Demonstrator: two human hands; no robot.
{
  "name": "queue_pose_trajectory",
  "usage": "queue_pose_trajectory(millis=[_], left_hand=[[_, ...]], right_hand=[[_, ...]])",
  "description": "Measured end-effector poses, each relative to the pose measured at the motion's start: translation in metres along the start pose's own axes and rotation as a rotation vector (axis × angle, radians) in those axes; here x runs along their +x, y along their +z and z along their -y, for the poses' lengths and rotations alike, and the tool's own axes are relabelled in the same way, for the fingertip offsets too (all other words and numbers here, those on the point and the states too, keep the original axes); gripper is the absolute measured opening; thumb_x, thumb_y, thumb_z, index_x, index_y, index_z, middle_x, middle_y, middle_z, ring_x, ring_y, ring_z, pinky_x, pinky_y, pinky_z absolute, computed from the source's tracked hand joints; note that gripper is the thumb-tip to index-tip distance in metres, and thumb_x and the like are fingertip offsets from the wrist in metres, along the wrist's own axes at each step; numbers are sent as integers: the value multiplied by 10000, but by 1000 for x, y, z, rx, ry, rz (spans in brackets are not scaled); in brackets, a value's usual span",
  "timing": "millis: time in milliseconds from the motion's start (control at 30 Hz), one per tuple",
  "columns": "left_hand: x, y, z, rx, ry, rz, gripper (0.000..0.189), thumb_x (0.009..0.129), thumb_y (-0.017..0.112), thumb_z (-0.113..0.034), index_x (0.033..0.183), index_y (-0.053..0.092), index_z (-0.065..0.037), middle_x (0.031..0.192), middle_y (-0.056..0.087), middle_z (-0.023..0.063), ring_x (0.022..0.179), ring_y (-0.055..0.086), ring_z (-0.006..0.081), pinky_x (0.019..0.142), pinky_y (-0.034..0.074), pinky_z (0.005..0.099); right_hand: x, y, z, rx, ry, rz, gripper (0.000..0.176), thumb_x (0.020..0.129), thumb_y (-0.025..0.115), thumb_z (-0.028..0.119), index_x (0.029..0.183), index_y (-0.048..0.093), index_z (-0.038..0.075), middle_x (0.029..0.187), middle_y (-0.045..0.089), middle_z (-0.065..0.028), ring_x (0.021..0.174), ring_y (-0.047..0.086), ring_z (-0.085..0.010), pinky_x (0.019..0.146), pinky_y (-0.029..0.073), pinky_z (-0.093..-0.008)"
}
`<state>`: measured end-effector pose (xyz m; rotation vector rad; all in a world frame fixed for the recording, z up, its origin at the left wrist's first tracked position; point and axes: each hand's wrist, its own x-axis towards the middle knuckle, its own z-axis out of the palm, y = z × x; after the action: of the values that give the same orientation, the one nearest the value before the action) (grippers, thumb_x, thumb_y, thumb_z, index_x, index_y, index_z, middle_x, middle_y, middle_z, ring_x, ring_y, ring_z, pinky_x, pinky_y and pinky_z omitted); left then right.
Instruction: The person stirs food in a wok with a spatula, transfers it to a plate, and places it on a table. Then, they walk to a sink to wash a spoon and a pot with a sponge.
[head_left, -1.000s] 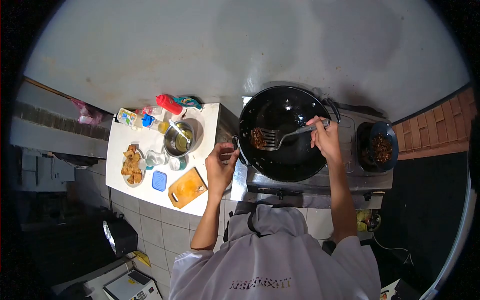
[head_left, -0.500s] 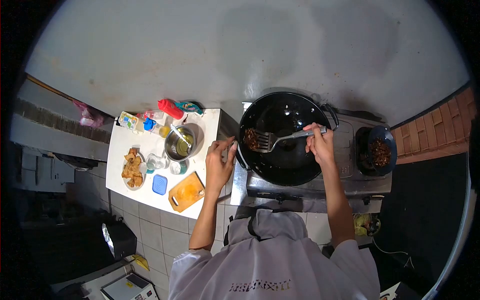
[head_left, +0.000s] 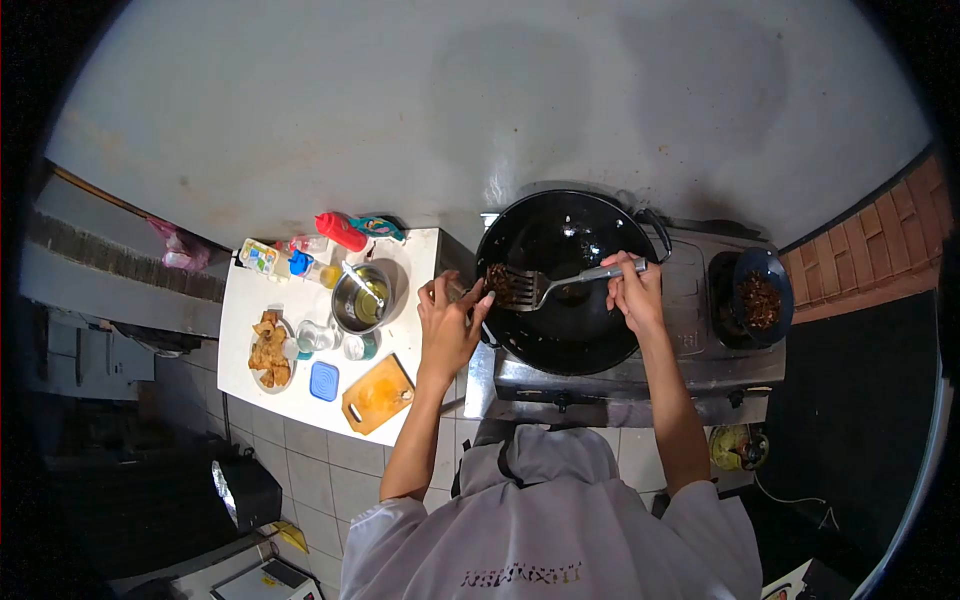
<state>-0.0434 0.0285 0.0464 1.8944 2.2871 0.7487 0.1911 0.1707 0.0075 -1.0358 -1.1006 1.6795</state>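
My right hand (head_left: pixel 634 292) is closed round the handle of a slotted metal spatula (head_left: pixel 565 281), whose head lies inside a large black wok (head_left: pixel 570 335). Dark brown fried bits (head_left: pixel 498 284) are gathered at the wok's left side, against the spatula's head. My left hand (head_left: pixel 452 318) is at the wok's left rim, beside the bits, with its thumb and fingers curved round something I cannot make out. The wok stands on a metal stove (head_left: pixel 690 345).
To the right, a small dark pan (head_left: pixel 783 275) holds more brown bits. The white table (head_left: pixel 310 400) at left bears a steel pot (head_left: pixel 345 300), fried food (head_left: pixel 268 350), a cutting board (head_left: pixel 378 396), a blue lid (head_left: pixel 324 381), glasses and a red bottle (head_left: pixel 340 231).
My left hand has moved slightly right and up, closer to the bits and the spatula's head. The view has shifted a little. My right hand still holds the spatula.
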Motion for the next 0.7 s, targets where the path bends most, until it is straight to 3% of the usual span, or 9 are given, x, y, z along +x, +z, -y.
queue_pose_trajectory(millis=[300, 467, 700], left_hand=[[8, 2, -5, 160, 5, -24, 377, 836, 566, -416, 1051, 672, -124, 1208, 414, 132, 1091, 341, 356, 941, 292, 458], [18, -2, -6, 182, 8, 8, 521, 757, 582, -554, 1027, 680, -119, 1217, 405, 162, 1114, 323, 348, 912, 270, 469], [32, 4, -11, 219, 32, 45, 530, 724, 586, -591, 942, 710, -125, 1205, 410, 177, 1119, 320, 350, 907, 263, 464]], right_hand=[[-3, -1, 1, 1, 3, 8, 307, 950, 433, 205, 823, 579, -35, 473, 455, -43, 290, 321, -65, 318, 374, -249], [-3, -2, 0, 12, 2, 20, 303, 951, 428, 199, 828, 577, -35, 471, 453, -42, 289, 320, -66, 319, 373, -250], [-3, 0, 3, 1, -2, 28, 300, 949, 436, 200, 828, 576, -36, 471, 453, -40, 292, 330, -68, 321, 375, -253]])
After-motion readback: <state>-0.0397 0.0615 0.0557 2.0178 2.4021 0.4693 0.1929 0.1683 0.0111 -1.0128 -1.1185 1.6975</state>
